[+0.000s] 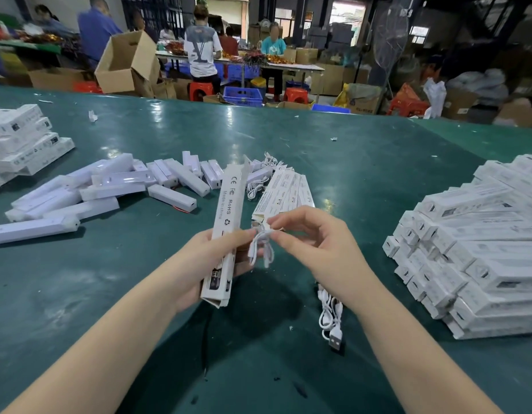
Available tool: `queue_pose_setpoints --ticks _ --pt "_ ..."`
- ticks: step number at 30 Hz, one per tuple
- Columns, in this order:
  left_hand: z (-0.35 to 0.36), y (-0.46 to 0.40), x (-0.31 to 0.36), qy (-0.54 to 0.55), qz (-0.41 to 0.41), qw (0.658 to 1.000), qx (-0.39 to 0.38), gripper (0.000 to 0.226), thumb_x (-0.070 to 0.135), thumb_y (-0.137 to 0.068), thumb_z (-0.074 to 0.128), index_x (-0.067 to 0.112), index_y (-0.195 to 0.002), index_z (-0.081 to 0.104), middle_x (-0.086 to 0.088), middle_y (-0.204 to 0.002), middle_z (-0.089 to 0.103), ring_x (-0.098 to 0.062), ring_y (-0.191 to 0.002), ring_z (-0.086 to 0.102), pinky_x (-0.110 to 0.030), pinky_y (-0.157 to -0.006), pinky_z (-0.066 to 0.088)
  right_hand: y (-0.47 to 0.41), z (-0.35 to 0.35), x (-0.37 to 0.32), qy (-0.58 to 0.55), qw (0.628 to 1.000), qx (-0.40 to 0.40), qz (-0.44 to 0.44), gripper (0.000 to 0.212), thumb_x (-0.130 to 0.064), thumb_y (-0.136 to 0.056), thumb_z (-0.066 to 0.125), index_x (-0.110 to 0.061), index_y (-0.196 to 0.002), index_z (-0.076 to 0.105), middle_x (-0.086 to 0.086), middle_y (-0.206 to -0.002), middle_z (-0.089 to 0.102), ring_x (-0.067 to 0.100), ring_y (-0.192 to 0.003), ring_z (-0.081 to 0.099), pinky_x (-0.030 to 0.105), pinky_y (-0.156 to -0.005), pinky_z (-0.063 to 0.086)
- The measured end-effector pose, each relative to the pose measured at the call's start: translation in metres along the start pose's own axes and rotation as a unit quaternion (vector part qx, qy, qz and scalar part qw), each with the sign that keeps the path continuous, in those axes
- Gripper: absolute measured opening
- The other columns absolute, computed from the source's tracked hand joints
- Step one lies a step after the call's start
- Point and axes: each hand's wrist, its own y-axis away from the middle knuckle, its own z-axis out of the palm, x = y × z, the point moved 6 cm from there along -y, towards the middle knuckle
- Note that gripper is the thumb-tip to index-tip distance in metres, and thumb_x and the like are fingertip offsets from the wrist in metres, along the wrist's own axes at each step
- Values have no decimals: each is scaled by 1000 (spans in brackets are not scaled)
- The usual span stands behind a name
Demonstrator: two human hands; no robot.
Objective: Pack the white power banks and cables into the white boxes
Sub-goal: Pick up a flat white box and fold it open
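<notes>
Green matte surface (363,162) fills the view. Above it, the left hand (205,261) grips a long white printed cardboard box (225,231) held nearly upright, while the right hand (312,243) pinches a small coiled white cable (260,246) just beside it. Loose white rectangular power banks (109,189) lie scattered at left; stacked white boxes (479,246) sit at right.

Green table (348,162) (dim warehouse behind).

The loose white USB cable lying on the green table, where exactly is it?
The loose white USB cable lies on the green table in the head view, just under the right hand, left of the stacked white boxes.
</notes>
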Motion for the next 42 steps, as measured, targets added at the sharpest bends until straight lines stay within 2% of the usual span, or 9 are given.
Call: queue_pose_setpoints --ticks 3,6,11,17,22,25,30,39,42 --pt "1 0 0 2 -8 1000 -17 25 29 -71 75 11 -88 77 -5 -88 74 -12 -81 70 -20 -61 54 0 -2 2 19 1000 11 8 6 -11 -83 76 -16 -86 73 -5 -93 75 20 -89 70 29 -83 56" --pt "0 -1 1 16 7 1000 2 31 26 -70 77 7 -94 73 -8 -91 72 -15 -86 69 -20 -63 55 -2 -4 3 2 1000 23 2 7 -8 -85 74 -14 -88 72 1 -90 76 14 -85 71 22 -79 54" --pt "-5 -1 5 -58 28 997 47 20 19 -81 74 7 -91 62 -1 -72 64 -11 -65 61 -25 -68 53 -2 1 8 21 1000 1 9 12 -3 -89 69 -14 -91 72 1 -88 76 10 -83 71 20 -81 54" --pt "4 4 5 -44 16 999 2 17 8 -85 69 4 -83 53 1 -61 60 -7 -59 65 -14 -58 52 -2 6 9 -63 998 0 24 14 4 -92 62 -6 -95 70 7 -88 76 11 -78 71 18 -72 54" --pt "3 4 5 -52 19 998 3 20 12 -83 72 4 -90 56 -3 -71 65 -17 -80 71 -19 -65 54 -2 5 14 -61 997 0 50 12 -3 -93 62 -9 -98 71 3 -94 77 9 -89 71 16 -81 52" --pt "-1 3 4 -107 13 994 10 23 22 -80 75 9 -91 61 -4 -78 66 -16 -74 64 -28 -73 52 -1 6 14 -62 996 -9 63 12 -5 -94 61 -9 -98 71 1 -96 77 9 -94 71 12 -83 49" --pt "5 5 7 -72 31 997 -14 27 25 -75 74 6 -90 64 2 -77 72 -8 -72 69 -15 -65 53 -1 5 16 -76 994 11 81 14 -12 -90 67 -22 -90 77 -12 -92 75 -4 -93 66 5 -78 45" --pt "13 8 5 43 -9 996 -73 25 22 -74 71 2 -87 76 -18 -105 72 -23 -98 71 -23 -72 57 0 5 24 -149 978 26 143 13 -15 -86 70 -24 -85 80 -2 -90 76 6 -85 66 26 -80 41" --pt "11 8 3 56 -25 996 -61 21 23 -71 71 8 -83 79 -11 -96 74 -16 -81 72 -21 -64 56 1 7 28 -209 958 31 191 10 -20 -77 75 -27 -82 81 -4 -87 76 3 -73 65 21 -76 45"
